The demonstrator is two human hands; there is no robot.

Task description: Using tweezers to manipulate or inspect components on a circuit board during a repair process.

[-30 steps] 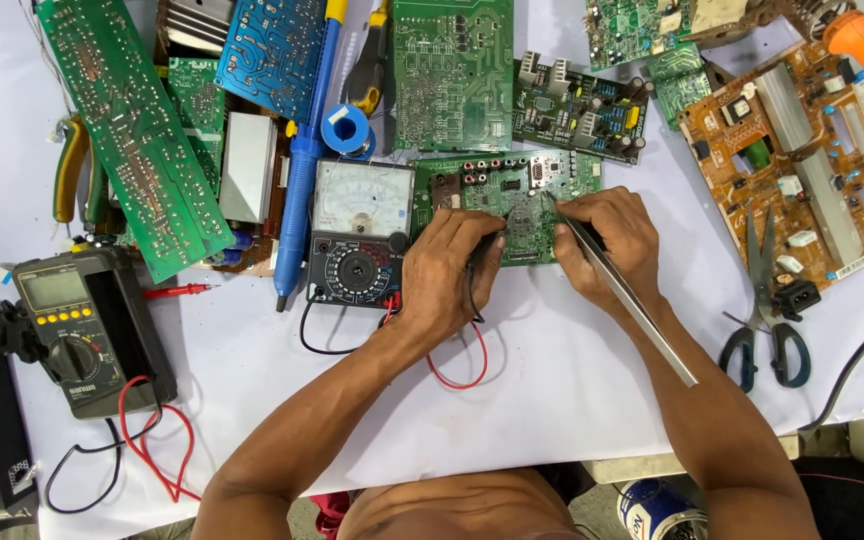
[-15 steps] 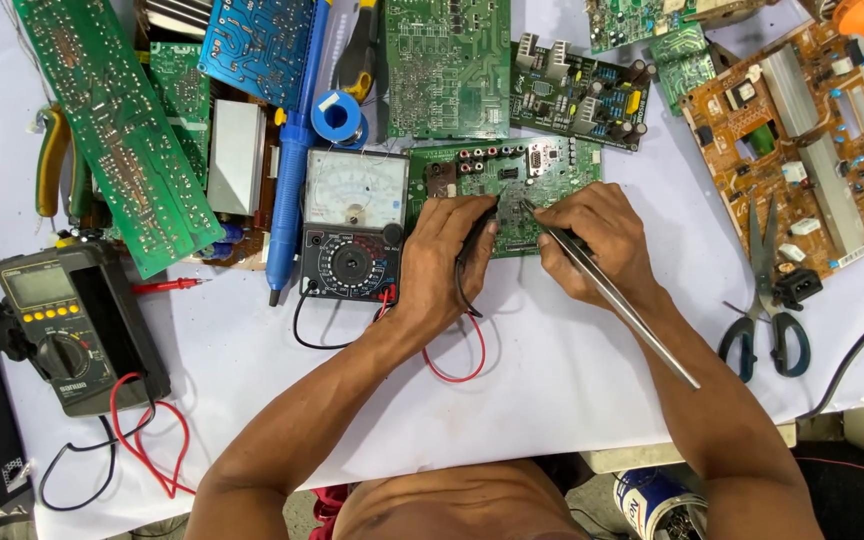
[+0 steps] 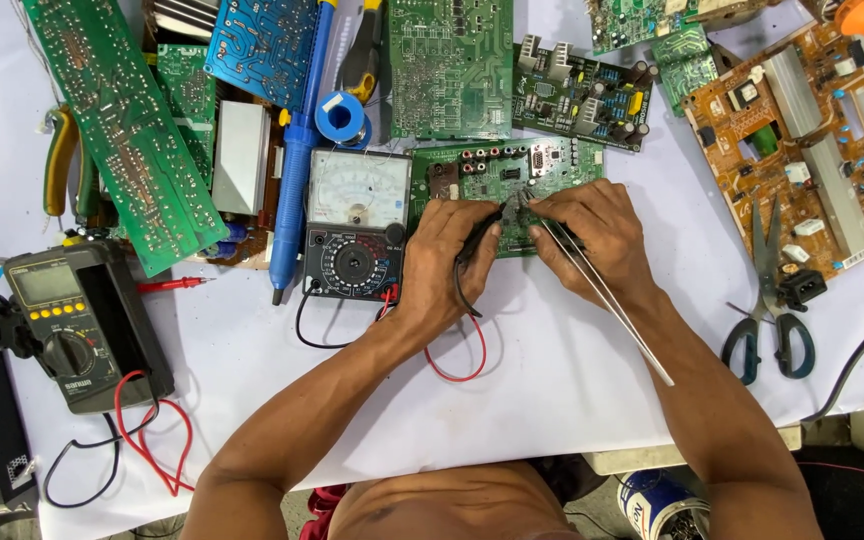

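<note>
Centre of frame: a small green circuit board [image 3: 512,185] lies on the white table cover [image 3: 552,380]. The left hand [image 3: 449,262] pinches a black probe [image 3: 479,232] against the board; the right hand [image 3: 592,235] grips long metal tweezers [image 3: 607,295], tips on the board. Just left of the board stands an analogue multimeter [image 3: 354,222] with a white dial face. Lower left: a dark digital meter [image 3: 67,325] with yellow buttons. Right: scissors [image 3: 767,305] with blue-green handles beside an orange board [image 3: 812,140] bearing white labels.

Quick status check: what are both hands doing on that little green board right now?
Left hand presses black probe to small green circuit board. Right hand holds metal tweezers there. Analog multimeter beside; nothing blocking.
</note>
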